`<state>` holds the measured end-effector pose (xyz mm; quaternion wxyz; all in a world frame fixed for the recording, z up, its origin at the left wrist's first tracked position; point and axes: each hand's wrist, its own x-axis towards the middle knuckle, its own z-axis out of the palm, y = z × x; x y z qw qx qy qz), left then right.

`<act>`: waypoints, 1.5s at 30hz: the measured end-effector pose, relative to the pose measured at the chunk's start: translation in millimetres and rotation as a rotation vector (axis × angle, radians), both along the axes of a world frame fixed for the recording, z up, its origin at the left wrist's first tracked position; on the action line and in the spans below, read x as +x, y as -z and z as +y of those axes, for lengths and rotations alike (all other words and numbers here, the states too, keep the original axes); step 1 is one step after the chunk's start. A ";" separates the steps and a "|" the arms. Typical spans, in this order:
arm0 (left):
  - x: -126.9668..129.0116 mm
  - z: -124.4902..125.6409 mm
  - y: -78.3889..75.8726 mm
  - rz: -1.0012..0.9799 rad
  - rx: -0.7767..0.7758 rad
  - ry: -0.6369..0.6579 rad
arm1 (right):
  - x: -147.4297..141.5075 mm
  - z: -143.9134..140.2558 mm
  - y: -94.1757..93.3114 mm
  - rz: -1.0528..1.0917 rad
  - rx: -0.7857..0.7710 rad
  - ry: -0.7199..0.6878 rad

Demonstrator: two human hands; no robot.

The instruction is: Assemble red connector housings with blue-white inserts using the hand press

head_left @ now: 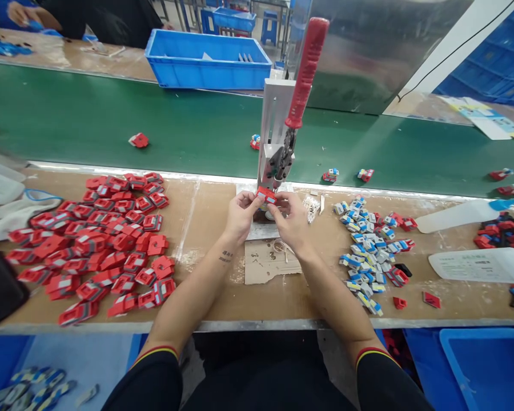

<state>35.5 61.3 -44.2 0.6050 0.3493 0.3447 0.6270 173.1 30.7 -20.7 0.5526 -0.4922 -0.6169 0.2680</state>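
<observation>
Pinching a blocky red plastic part (266, 194) between fingers (254, 203) of left hand (240, 216) and right hand (292, 220).

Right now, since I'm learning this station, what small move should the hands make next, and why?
Probably align the red plastic shell at the toggle press: the left hand and right hand both hold it low beside the press, whose red handle stands raised, untouched.

Factory workshop, green conveyor belt (197, 125), lever press (281, 155), blue bin (214, 75)
</observation>
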 end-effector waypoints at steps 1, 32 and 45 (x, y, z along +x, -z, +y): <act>-3.0 -0.6 1.8 0.044 0.021 0.004 | 0.6 0.3 0.8 0.018 0.004 -0.005; 13.3 16.9 27.8 0.620 0.343 -0.045 | 26.0 74.2 -176.5 -0.369 0.581 -0.096; 14.1 8.0 32.4 0.783 0.415 -0.148 | 46.3 -22.3 -108.8 -0.658 0.911 -0.154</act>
